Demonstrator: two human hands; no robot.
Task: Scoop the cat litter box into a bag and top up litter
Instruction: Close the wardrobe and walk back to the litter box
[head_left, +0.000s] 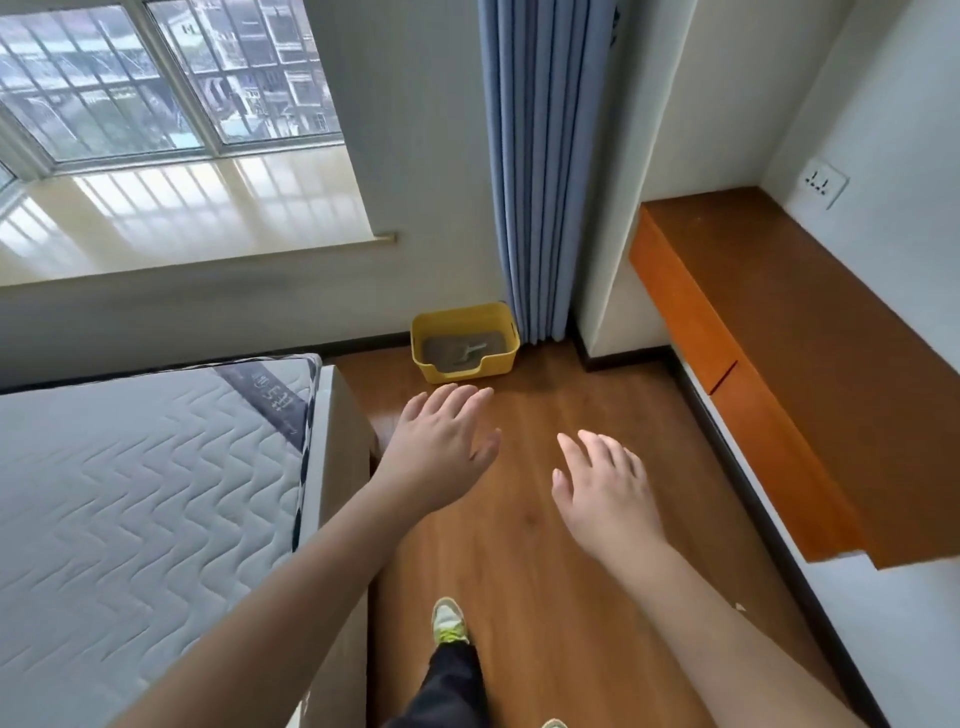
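- Two bare hands are raised before us, both empty, well short of the work.
- Our left hand (441, 441) has its fingers spread and flat, palm down.
- Ahead of those fingertips, on the brown wooden floor (545, 519), stands the yellow rectangular plastic litter box (465, 340), just beside the blue pleated curtain (537, 171).
- A pale scoop (470, 352) lies on the grey litter inside.
- Our right hand (602, 483) is likewise loosely spread.
- We judge the left hand nearer; the box's long axis runs across our path.
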